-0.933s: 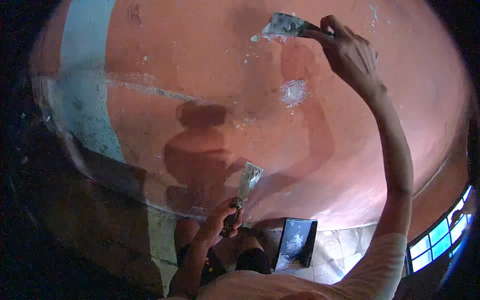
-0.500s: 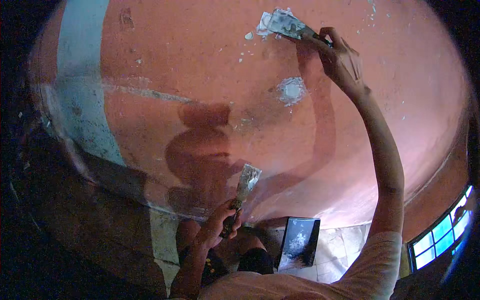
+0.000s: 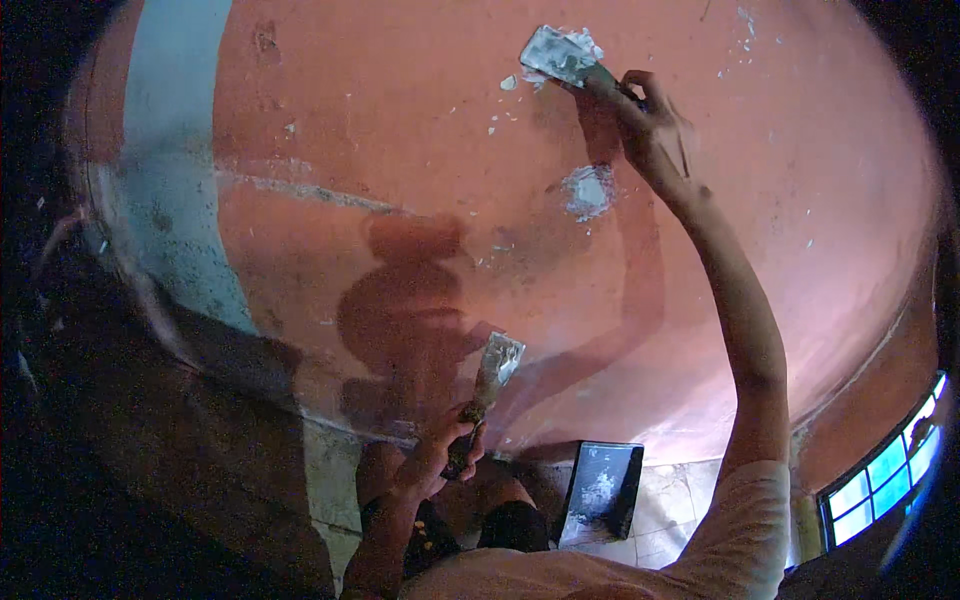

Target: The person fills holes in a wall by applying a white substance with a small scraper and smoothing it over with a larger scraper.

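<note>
High on the orange wall [image 3: 330, 110], my right hand [image 3: 655, 125] grips a wide putty knife [image 3: 560, 55]. Its blade lies against a patch of white filler [image 3: 592, 42], which shows along the blade's edges. My left hand [image 3: 445, 450] is wrapped round the handle of a narrower putty knife [image 3: 500, 358], held low in front of me with its blade upward. White paste coats part of that blade. Below the right hand, a second white filler patch [image 3: 588, 192] sits on the wall, apart from both tools.
A dark rectangular tray [image 3: 603, 490] smeared with white paste stands on the tiled floor [image 3: 665, 495] near my legs. A pale blue-grey stripe [image 3: 172, 120] runs down the wall at left. Bright window panes [image 3: 885, 470] show at lower right. My shadow falls on the wall.
The right hand's wide putty knife has slid left across the upper filler patch, uncovering white filler on its right side. The left hand keeps its hold on the narrow one.
</note>
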`<action>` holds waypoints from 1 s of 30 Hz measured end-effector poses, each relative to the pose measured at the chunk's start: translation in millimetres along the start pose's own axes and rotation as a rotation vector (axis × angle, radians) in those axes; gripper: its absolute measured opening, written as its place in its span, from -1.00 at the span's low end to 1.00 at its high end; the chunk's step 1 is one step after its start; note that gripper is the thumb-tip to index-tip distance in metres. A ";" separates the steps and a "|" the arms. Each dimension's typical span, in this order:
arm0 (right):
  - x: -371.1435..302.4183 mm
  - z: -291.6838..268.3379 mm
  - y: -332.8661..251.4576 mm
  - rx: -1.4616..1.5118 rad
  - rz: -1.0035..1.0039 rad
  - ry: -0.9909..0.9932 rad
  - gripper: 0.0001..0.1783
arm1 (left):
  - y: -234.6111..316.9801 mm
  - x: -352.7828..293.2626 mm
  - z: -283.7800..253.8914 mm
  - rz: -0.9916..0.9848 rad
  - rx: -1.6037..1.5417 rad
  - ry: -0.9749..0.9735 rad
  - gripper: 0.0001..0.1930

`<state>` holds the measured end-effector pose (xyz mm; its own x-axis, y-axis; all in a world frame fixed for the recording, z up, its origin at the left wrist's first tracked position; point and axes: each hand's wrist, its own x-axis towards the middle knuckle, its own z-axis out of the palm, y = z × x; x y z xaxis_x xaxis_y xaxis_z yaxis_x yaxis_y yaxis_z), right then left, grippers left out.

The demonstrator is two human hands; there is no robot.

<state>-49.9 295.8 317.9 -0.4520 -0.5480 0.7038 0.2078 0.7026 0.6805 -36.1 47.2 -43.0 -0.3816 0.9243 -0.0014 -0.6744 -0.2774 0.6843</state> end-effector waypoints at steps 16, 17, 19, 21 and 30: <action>-39.6 -22.2 2.6 0.269 0.194 0.160 -0.47 | -6.2 8.0 -4.2 0.026 -0.054 -0.036 -0.76; -30.3 -25.4 -1.7 0.266 0.198 0.163 -0.47 | -4.6 5.3 -3.4 0.024 -0.048 -0.037 -0.76; -10.8 -27.7 -7.1 0.200 0.225 0.127 -0.50 | -2.1 3.0 -2.7 0.009 -0.010 -0.013 -0.76; -4.4 -36.2 -18.7 0.282 0.245 0.183 -0.53 | -0.6 -0.1 -2.7 0.023 -0.016 -0.032 -0.76; -24.8 -95.7 -21.7 0.210 0.220 -0.073 -0.61 | -0.7 -14.0 -7.1 0.036 -0.026 0.065 -0.75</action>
<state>39.8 250.7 305.1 -0.4783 -0.3434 0.8083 0.1277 0.8834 0.4509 -34.8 32.6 -48.6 -0.4454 0.8950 -0.0253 -0.6754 -0.3173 0.6657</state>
